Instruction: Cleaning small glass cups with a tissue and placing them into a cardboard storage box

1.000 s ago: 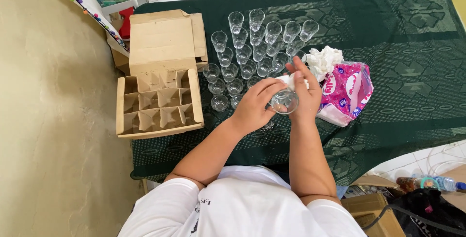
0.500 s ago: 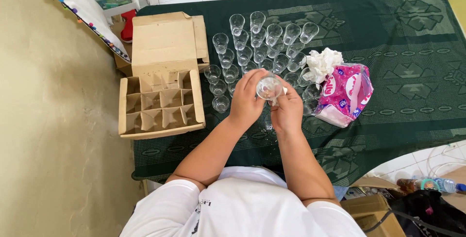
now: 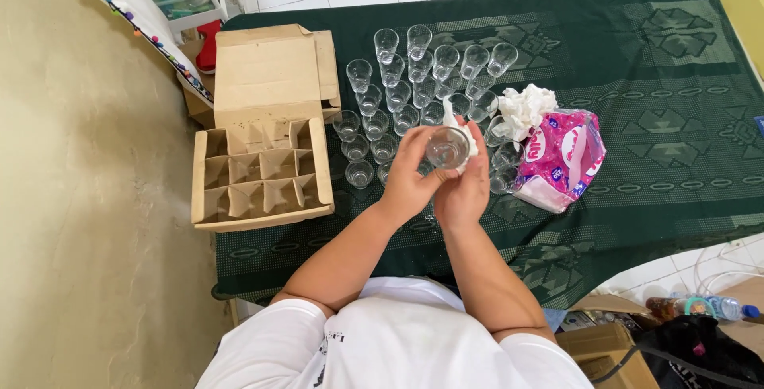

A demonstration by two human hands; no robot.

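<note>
My left hand (image 3: 407, 178) grips a small clear drinking glass (image 3: 446, 148), its round end turned up toward me. My right hand (image 3: 465, 190) presses a white tissue (image 3: 461, 128) against the far right side of that glass. Both hands hover over the near edge of a cluster of several identical empty glasses (image 3: 422, 78) standing on a dark green patterned tablecloth (image 3: 652, 110).
An open cardboard box with dividers (image 3: 259, 170) lies to the left, its cells empty. A pink tissue pack (image 3: 565, 158) with crumpled white tissues (image 3: 525, 106) on it sits right of the glasses. Beige floor at left; boxes and a bottle (image 3: 700, 307) at lower right.
The right hand dropped from above the glass to below it, then shifted the tissue round to the glass's far side. The left hand turned the glass and kept hold.
</note>
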